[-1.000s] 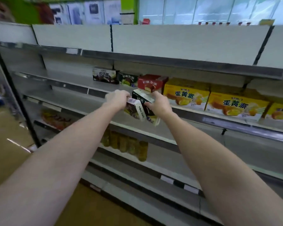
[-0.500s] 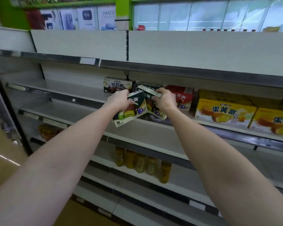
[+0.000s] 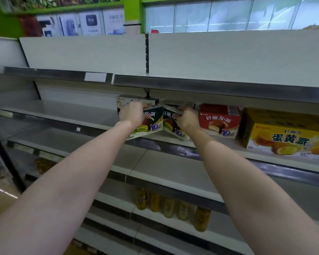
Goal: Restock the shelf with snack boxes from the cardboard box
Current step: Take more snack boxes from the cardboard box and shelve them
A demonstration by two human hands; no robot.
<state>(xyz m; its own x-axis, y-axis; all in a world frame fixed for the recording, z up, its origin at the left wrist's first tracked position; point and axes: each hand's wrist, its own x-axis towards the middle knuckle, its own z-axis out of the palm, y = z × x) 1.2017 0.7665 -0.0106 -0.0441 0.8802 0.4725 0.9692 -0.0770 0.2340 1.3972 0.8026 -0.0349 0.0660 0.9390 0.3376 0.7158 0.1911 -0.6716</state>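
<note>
Both my arms reach up to the second shelf (image 3: 66, 118). My left hand (image 3: 132, 115) grips a dark green snack box (image 3: 151, 124) by its top left corner. My right hand (image 3: 187, 120) grips a second dark green snack box (image 3: 170, 124) by its top right. The two boxes meet at an angle at the shelf's front edge, tilted. A brown box (image 3: 122, 103) stands behind my left hand, mostly hidden. A red snack box (image 3: 219, 120) stands just right of my right hand. The cardboard box is not in view.
Yellow egg-yolk pie boxes (image 3: 287, 137) fill the shelf to the right. The top shelf (image 3: 210, 85) overhangs closely above the boxes. Several bottles of yellow drink (image 3: 171, 205) stand on a lower shelf. A black upright post (image 3: 6, 159) is at the left.
Both hands have carried the two green boxes up and forward onto the second shelf, next to the red box. The camera has moved closer and the view has shifted right.
</note>
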